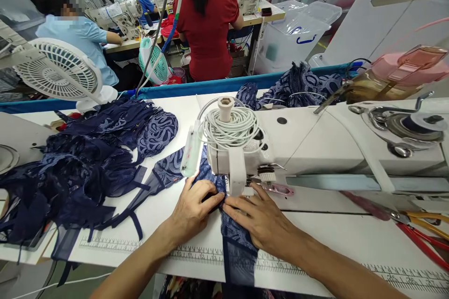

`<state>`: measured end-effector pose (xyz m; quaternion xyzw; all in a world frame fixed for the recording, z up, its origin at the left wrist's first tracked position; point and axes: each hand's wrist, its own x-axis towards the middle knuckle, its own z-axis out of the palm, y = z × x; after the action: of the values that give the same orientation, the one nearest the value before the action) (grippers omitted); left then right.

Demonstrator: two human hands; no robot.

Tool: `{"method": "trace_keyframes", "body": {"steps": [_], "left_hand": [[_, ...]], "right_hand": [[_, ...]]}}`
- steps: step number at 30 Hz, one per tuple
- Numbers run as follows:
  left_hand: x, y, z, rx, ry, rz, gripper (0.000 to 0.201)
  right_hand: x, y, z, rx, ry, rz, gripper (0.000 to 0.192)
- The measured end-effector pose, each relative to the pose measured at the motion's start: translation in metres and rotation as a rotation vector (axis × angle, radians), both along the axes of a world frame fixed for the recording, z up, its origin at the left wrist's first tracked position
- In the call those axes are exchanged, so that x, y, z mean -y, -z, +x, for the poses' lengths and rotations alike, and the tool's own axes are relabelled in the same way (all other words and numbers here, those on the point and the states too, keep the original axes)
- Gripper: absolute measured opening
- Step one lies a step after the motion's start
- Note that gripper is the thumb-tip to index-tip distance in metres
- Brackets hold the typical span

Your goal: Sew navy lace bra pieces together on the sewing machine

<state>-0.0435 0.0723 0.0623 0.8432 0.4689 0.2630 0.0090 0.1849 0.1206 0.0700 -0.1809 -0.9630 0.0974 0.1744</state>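
A strip of navy lace fabric (235,238) is pressed flat on the bench (351,238), at the foot of the white sewing machine (315,145). It is pinned by the left hand (192,209) and right hand (257,217), fingers spread, nothing gripped. A heap of navy lace pieces (84,168) is seen to the left.
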Motion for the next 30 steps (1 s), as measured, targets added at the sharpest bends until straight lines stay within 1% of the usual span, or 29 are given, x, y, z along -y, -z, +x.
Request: {"method": "trace_keyframes", "body": {"steps": [2,3,7,8,10,13,18,21,24,26,28,30], "left_hand": [[0.0,0.0,-0.002,0.104,-0.018,-0.035,0.04],[0.0,0.0,-0.003,0.163,-0.048,-0.041,0.039],[-0.003,0.001,-0.007,0.358,-0.277,-0.064,0.028],[-0.004,0.001,-0.007,0.385,-0.319,-0.073,0.024],[-0.006,-0.001,-0.006,0.405,-0.346,-0.078,0.02],[-0.007,-0.002,-0.004,0.395,-0.337,-0.053,0.02],[-0.007,-0.004,-0.005,0.347,-0.308,-0.034,0.023],[-0.006,-0.007,-0.004,0.219,-0.221,0.062,0.027],[-0.004,-0.008,0.0,0.043,-0.074,0.136,0.029],[-0.002,-0.007,0.003,-0.046,-0.008,0.114,0.028],[0.0,-0.003,0.004,-0.086,-0.001,0.083,0.028],[0.001,0.0,0.003,-0.085,-0.009,0.049,0.03]], "right_hand": [[-0.001,0.001,0.001,-0.001,-0.013,-0.002,0.061],[-0.002,0.002,0.002,-0.003,-0.022,0.0,0.062],[-0.001,0.004,0.002,-0.006,-0.002,0.006,0.065],[-0.001,0.005,0.002,-0.001,0.013,0.004,0.066],[-0.001,0.006,0.001,0.011,0.029,0.001,0.069],[-0.002,0.007,0.0,0.014,0.029,0.005,0.066],[-0.004,0.008,-0.002,0.071,0.081,0.039,0.061],[-0.003,0.007,-0.003,0.063,0.072,0.063,0.057],[0.0,0.004,-0.003,0.005,0.045,0.086,0.053],[0.001,0.002,-0.003,-0.03,0.011,0.081,0.051],[0.002,0.001,-0.003,-0.047,-0.007,0.068,0.049],[0.001,0.0,-0.003,-0.046,-0.006,0.057,0.049]]}}
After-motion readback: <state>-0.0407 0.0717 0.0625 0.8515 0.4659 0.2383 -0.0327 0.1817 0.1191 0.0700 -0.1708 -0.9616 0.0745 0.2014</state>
